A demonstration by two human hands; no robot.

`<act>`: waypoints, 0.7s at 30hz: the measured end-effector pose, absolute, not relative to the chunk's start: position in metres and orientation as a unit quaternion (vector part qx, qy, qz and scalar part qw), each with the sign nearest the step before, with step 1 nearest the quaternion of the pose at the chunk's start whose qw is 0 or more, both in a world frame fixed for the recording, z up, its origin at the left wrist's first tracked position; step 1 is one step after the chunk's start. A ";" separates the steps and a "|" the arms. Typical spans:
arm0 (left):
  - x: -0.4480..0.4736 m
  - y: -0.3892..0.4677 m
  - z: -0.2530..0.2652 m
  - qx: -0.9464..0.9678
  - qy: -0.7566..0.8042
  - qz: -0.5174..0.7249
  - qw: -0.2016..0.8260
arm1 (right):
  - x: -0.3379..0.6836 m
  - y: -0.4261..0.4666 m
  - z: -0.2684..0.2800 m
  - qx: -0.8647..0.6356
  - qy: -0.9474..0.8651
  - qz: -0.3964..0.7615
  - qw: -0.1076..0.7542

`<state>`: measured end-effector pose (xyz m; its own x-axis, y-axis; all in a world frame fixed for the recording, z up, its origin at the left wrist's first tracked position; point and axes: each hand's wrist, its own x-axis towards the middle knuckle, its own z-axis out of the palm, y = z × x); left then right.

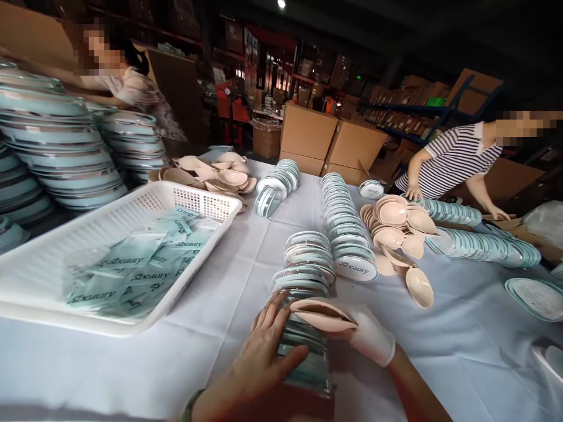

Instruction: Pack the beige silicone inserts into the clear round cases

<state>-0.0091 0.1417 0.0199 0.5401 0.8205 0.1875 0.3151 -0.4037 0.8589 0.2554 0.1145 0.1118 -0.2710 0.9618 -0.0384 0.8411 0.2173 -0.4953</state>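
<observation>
My right hand (369, 334), in a white glove, is closed on a pair of beige bra cups (323, 315), held with their hollow sides facing each other. My left hand (268, 343) is bare, with a band at the wrist; its fingers are spread over the near end of a row of oval teal-and-white packages (305, 357). The cups hang just above that row and hide part of it. Beyond them the same row goes on with more upright packages (308, 258). A second row (354, 266) alongside has a printed front.
On the left stands a white plastic basket (132, 328) with printed teal sachets (149, 258). Loose bra cups lie in piles, one behind the basket (215, 170) and another on the right (391, 217). Tall package stacks (57, 135) rise far left. Two co-workers stand across the table.
</observation>
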 end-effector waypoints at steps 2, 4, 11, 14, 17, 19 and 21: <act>-0.003 0.136 0.010 0.783 0.372 0.314 0.388 | 0.245 0.118 0.124 -0.578 -0.788 0.210 0.019; -0.001 0.135 0.009 0.784 0.364 0.317 0.390 | 0.231 0.125 0.128 -0.575 -0.797 0.144 -0.116; -0.006 0.130 0.007 0.766 0.407 0.315 0.386 | 0.201 0.142 0.095 -0.496 -0.850 0.060 -0.166; -0.011 0.127 0.003 0.777 0.400 0.305 0.379 | 0.204 0.130 0.093 -0.525 -0.824 0.099 -0.187; -0.016 0.130 -0.001 0.793 0.382 0.310 0.359 | 0.222 0.123 0.097 -0.538 -0.813 0.114 -0.191; -0.016 0.134 -0.007 0.800 0.374 0.315 0.348 | 0.258 0.128 0.099 -0.503 -0.837 0.197 -0.087; -0.016 0.136 -0.016 0.800 0.380 0.310 0.345 | 0.316 0.141 0.103 -0.555 -0.791 0.237 0.098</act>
